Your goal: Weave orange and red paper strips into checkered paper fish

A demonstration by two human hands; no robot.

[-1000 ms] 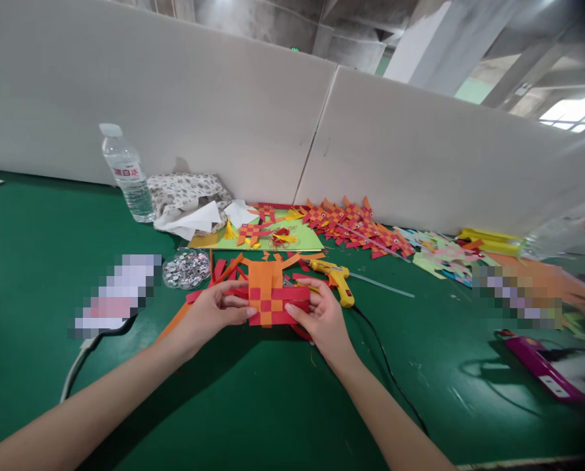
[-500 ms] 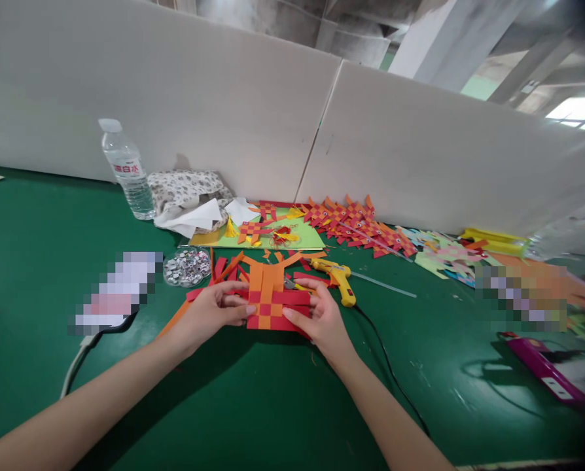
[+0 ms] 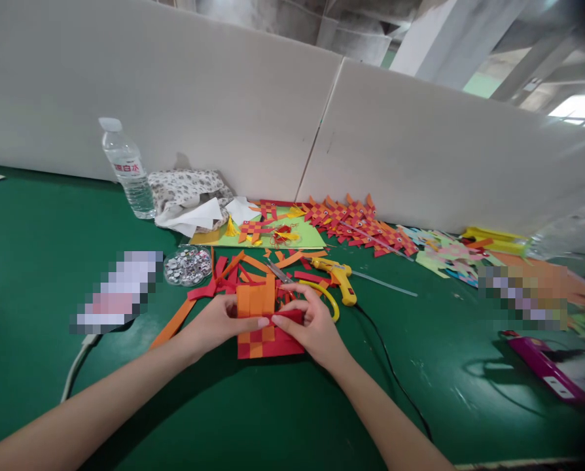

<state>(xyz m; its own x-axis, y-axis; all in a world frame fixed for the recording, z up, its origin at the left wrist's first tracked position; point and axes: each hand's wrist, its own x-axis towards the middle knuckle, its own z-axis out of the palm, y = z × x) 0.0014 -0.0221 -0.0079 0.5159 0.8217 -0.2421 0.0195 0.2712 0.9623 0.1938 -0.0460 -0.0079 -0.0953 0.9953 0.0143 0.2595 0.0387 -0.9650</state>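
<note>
Between my two hands is a piece of woven paper strips [image 3: 256, 340], orange and red in a checker pattern, raised above the green table. My left hand [image 3: 224, 322] grips its left side, thumb lying across the front. My right hand [image 3: 312, 322] pinches a red strip at the right, its thumb tip close to the left thumb. The fingers behind the paper are partly hidden. Just beyond lie scissors [image 3: 330, 298] with yellow handles, among loose orange and red paper strips [image 3: 228, 271].
A yellow glue gun [image 3: 341, 281] with a black cord lies right of my hands. A dish of googly eyes [image 3: 188, 267] sits to the left. Finished woven paper fish [image 3: 356, 222] are heaped at the back, near a water bottle [image 3: 128, 170]. A purple power strip [image 3: 542, 369] lies far right.
The woven paper has come lower and slightly left, tilting. My thumbs have moved together over its middle, and the scissors behind it now show more.
</note>
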